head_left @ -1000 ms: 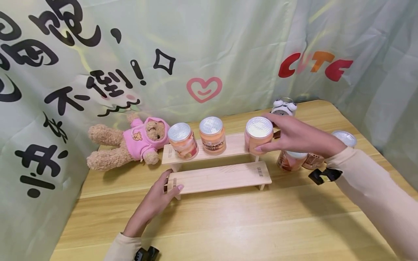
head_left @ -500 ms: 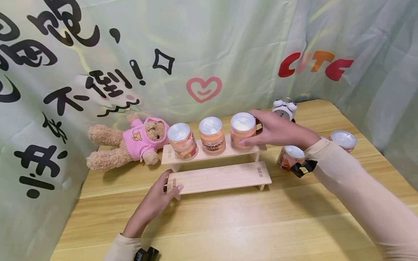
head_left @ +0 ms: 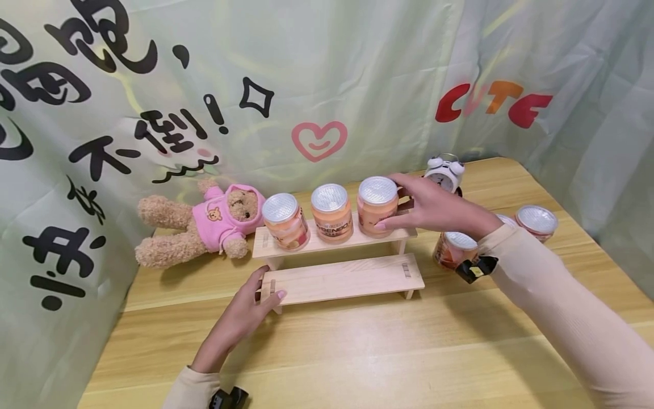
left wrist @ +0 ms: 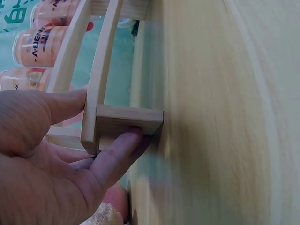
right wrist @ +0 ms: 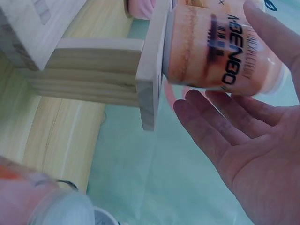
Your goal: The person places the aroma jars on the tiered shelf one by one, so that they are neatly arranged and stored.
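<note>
A two-step wooden rack (head_left: 342, 278) stands on the table. My left hand (head_left: 250, 304) grips the left end of its lower step, thumb on top; in the left wrist view the fingers (left wrist: 119, 152) reach under the board against its leg. Three peach-coloured jars with silvery lids are on the upper step: a left jar (head_left: 286, 224), a middle jar (head_left: 332, 216) and a right jar (head_left: 377, 210). My right hand (head_left: 434, 204) holds the right jar from its right side, thumb in front and fingers behind. In the right wrist view this jar (right wrist: 211, 51) stands with its base on the board.
Right of the rack stand more jars, one near jar (head_left: 455, 250) and one farther jar (head_left: 536, 220), another partly behind my sleeve. A white alarm clock (head_left: 444, 173) is behind my right hand. A teddy bear (head_left: 214, 218) in pink lies left of the rack.
My right hand has carried the right jar leftward onto the upper step, then shifted it slightly closer to the middle jar. The left hand has stayed on the rack.
</note>
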Available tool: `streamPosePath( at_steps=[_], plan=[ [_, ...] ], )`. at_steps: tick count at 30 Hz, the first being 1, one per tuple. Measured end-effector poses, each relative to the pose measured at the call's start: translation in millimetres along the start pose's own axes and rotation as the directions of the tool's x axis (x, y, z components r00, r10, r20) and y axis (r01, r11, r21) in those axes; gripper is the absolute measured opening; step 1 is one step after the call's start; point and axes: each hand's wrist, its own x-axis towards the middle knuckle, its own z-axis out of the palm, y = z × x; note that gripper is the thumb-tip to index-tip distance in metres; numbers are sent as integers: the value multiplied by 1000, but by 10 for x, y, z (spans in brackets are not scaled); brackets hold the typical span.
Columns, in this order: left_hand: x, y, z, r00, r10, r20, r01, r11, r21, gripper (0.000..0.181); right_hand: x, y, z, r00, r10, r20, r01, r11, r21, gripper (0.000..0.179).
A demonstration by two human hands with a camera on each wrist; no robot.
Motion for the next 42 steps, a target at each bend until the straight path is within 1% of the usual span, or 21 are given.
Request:
streamPosePath(
  at_steps=[2, 4, 8, 10, 14, 18, 23, 26, 28, 33, 37, 42],
  plan=[
    [4, -8, 4, 1000, 3, 1, -3, 1000, -8, 63, -61, 8, -25, 1000, 0, -10, 1, 1000, 27, 73],
    [5, -18, 5, 1000, 10, 4, -10, 1000, -18, 62, -148, 11, -66, 1000, 5, -30, -4, 1000, 30, 74],
    [-5, -36, 2, 1000, 14, 5, -14, 1000, -20, 63, -377, 26, -177, 994, 46, -98, -47, 999, -3, 70],
    [-16, -45, -4, 1000, 3, 11, -3, 1000, -25, 66, -490, 50, -231, 989, 73, -131, -76, 997, -21, 68],
    [-36, -71, -26, 1000, -18, 14, 19, 999, -45, 68, -723, 152, -354, 975, 81, -207, -95, 994, -61, 68],
    [-41, -91, -44, 1000, -15, 20, 16, 998, -53, 67, -983, 307, -508, 955, 100, -279, -125, 989, -74, 72],
    [-29, -93, -40, 1000, -8, 25, 9, 999, -37, 67, -1313, 535, -678, 917, 153, -368, -194, 978, -74, 72],
    [-23, -93, -35, 1000, -5, 24, 5, 1000, -28, 67, -1477, 657, -753, 900, 194, -391, -238, 969, -66, 70],
    [-23, -91, -33, 1000, -5, 22, 5, 1000, -27, 68, -1571, 738, -795, 888, 232, -398, -281, 957, -69, 70],
    [-20, -83, -35, 1000, -6, 25, 7, 1000, -30, 67, -1730, 969, -846, 860, 298, -415, -360, 930, -77, 72],
    [-21, -90, -33, 1000, -7, 25, 8, 999, -37, 66, -1798, 1175, -844, 851, 324, -414, -371, 928, -37, 73],
    [-14, -103, -28, 1000, -5, 26, 7, 999, -48, 66, -1830, 1362, -806, 852, 354, -386, -374, 927, 25, 74]
  ],
)
